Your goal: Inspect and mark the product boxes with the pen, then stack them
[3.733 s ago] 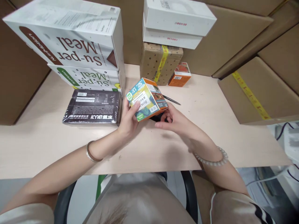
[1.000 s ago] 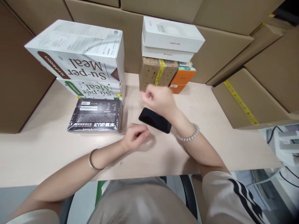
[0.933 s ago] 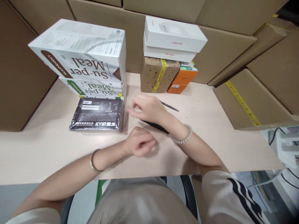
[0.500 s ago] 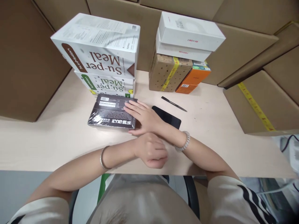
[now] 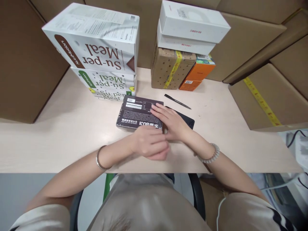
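Observation:
A dark shrink-wrapped box [image 5: 139, 110] with white print lies flat on the table. My right hand [image 5: 174, 123] grips its right end, fingers on the top face and thumb low at the near side. My left hand [image 5: 151, 142] is closed in a fist in front of the box's near right corner. Whatever the fist holds, if anything, is hidden. Behind my right hand lies a flat black object [image 5: 188, 120], partly covered. A black pen [image 5: 177, 101] rests just beyond it.
White Su-per Meal cartons [image 5: 101, 51] are stacked at the back left. White boxes [image 5: 190, 29] sit on a brown taped box [image 5: 172, 69] and orange boxes [image 5: 198, 74]. Cardboard cartons [image 5: 264, 102] border the right side, and a tall cardboard panel [image 5: 26, 64] the left.
The dark box has slid to the right with my right hand on it. My left fist has moved slightly up and nearer to the box. The view has shifted a little.

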A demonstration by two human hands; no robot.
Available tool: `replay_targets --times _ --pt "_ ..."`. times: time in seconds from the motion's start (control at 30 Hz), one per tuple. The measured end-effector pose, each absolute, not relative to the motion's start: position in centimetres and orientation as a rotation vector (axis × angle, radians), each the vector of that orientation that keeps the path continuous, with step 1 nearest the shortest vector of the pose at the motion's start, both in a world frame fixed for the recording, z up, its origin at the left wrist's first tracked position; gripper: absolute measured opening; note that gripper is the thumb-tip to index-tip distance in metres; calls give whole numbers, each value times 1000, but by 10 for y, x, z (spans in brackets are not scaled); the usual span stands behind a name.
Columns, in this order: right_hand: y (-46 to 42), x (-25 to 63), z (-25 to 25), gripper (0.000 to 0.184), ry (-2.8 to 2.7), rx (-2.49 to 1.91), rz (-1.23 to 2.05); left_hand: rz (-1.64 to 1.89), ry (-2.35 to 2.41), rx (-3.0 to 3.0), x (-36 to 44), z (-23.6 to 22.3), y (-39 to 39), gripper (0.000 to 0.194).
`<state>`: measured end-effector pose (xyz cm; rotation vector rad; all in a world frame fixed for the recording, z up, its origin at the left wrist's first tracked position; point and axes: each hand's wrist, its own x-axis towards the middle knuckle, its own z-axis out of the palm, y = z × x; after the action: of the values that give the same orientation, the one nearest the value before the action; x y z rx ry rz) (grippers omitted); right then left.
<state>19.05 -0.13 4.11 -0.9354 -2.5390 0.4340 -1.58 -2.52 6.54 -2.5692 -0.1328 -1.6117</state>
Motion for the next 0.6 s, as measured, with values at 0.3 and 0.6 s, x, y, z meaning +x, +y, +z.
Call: replay_targets --times 0.3,0.6 --pt "7 232 41 93 -2446 -917 445 -1625 -1039 -2468 -30 65 4 14" --pt "17 254 49 93 -2480 -993 506 -1766 -2390 -2391 -59 26 9 44"
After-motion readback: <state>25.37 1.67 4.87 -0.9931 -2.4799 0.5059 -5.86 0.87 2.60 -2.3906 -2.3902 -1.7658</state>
